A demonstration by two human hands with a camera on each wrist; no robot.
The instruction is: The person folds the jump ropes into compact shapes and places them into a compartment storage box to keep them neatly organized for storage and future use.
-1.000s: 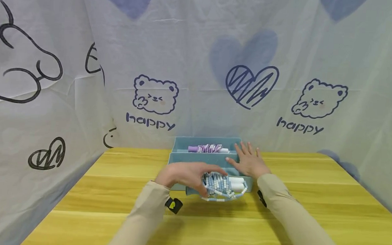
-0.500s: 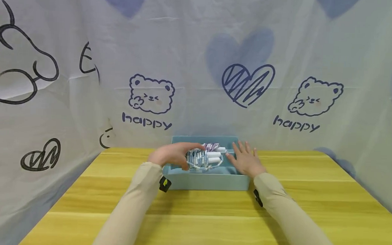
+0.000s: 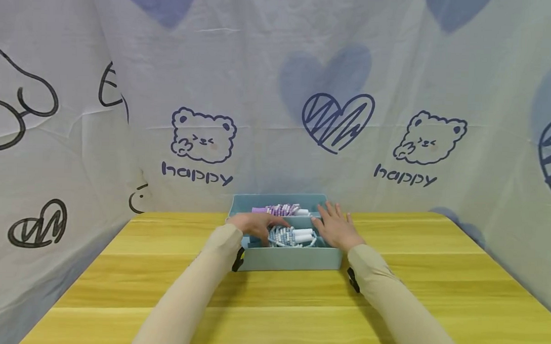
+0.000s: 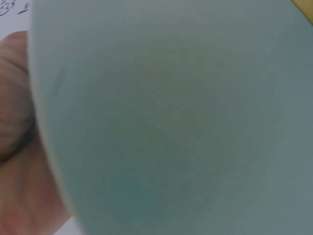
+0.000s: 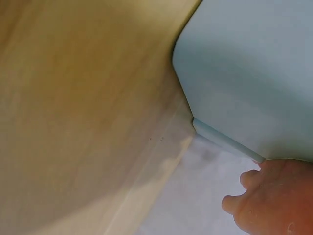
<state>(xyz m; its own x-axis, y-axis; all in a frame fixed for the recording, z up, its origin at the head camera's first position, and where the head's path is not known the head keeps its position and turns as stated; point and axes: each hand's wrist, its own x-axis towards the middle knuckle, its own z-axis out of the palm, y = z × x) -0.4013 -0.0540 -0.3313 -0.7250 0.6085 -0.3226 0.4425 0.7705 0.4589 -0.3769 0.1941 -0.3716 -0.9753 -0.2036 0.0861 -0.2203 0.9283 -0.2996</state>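
A blue-and-white beaded jump rope (image 3: 282, 237) with white handles lies coiled in the front compartment of a light blue box (image 3: 295, 260). My left hand (image 3: 255, 226) grips its left end from above, thumb and fingers around the coil. Across the right side of the box, my right hand (image 3: 339, 231) rests with fingers spread on the rim. In the back compartment is a purple-and-white beaded jump rope (image 3: 280, 210). The left wrist view is mostly filled by the box wall (image 4: 161, 122), which hides the rope there.
The box stands near the back edge of a yellow wooden table (image 3: 270, 308). Behind it hangs a white curtain (image 3: 267, 156) with bear and heart drawings. The divider between the compartments runs lengthwise.
My left hand has carried the blue-and-white jump rope from in front of the box, over the front wall, and down into the front compartment. My right hand has stayed at the right rim.
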